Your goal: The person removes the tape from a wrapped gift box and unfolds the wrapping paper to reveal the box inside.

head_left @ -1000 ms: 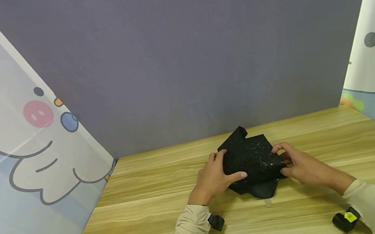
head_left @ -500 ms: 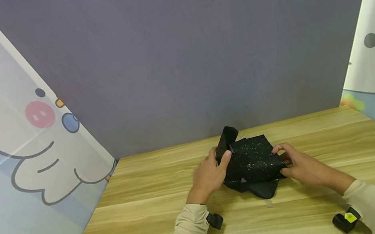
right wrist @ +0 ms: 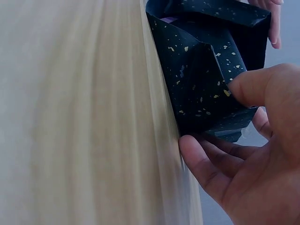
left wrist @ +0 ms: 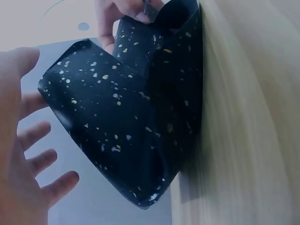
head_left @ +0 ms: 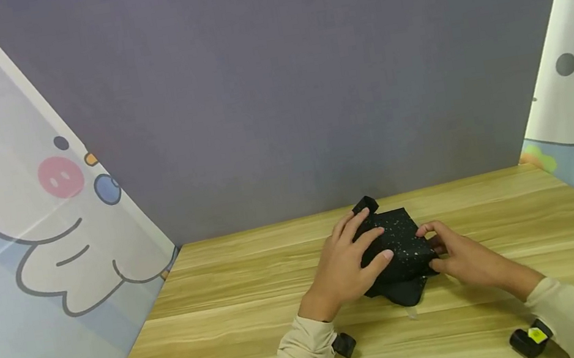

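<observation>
Black wrapping paper (head_left: 401, 242) with light flecks lies partly folded round a boxy shape on the table. In the right wrist view, a sliver of purple (right wrist: 168, 19) shows inside the folds. My left hand (head_left: 345, 263) is spread over the paper's left part, fingers extended. The left wrist view has its fingers apart behind a raised speckled flap (left wrist: 103, 108). At the right end, my right hand (head_left: 456, 252) grips the folded paper between thumb and fingers. Its fingertips press the creased end (right wrist: 201, 89) in the right wrist view. What lies inside is mostly hidden.
The wood-grain table (head_left: 220, 325) runs back to a grey panel (head_left: 274, 94). Cartoon-printed sheets (head_left: 15, 182) stand at both sides. A small piece of clear tape (head_left: 412, 312) lies just in front of the paper.
My left hand first drew the left flap upright, its thumb at the edge, then moved right over the paper with fingers spread. My right hand has kept its place at the right end.
</observation>
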A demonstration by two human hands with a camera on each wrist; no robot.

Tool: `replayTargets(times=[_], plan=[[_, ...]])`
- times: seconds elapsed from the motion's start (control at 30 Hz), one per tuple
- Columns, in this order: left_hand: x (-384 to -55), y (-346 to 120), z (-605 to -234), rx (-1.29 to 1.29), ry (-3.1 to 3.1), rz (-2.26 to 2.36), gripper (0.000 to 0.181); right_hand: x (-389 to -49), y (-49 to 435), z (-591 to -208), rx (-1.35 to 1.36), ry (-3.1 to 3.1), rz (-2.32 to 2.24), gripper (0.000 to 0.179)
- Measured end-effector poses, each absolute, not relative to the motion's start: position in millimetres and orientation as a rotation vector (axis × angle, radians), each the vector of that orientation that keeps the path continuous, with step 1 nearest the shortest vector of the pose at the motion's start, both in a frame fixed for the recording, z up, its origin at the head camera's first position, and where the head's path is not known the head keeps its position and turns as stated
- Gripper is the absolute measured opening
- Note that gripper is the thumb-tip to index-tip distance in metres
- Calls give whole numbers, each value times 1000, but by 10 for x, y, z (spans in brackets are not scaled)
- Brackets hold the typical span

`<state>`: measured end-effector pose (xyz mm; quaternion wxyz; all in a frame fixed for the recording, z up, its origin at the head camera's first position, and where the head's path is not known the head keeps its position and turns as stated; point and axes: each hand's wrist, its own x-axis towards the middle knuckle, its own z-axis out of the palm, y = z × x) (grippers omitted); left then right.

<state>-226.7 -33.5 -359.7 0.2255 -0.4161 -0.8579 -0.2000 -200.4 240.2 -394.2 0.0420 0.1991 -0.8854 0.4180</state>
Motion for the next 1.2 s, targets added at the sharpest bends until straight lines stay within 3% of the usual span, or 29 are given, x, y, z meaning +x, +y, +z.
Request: replayTargets(times=[0.3, 0.73, 0.97, 1.2], plan=[[-2320, -511, -3487, -943, -2293, -571, 39, -1993, 2409, -3947, 611, -2702, 1286, 48], [-2379, -1120, -3165, -485, -2754, -694, 63, -1986, 2411, -3927, 622, -2709, 1273, 48], [-2415, -1415, -3204, -463, -3110, -818, 66, -1984, 2403, -3930, 613, -2711, 1271, 48], [-2447, -1392, -3332, -483, -3294, -768, 78, -1990, 2411, -3904, 621, -2719, 1260, 47]])
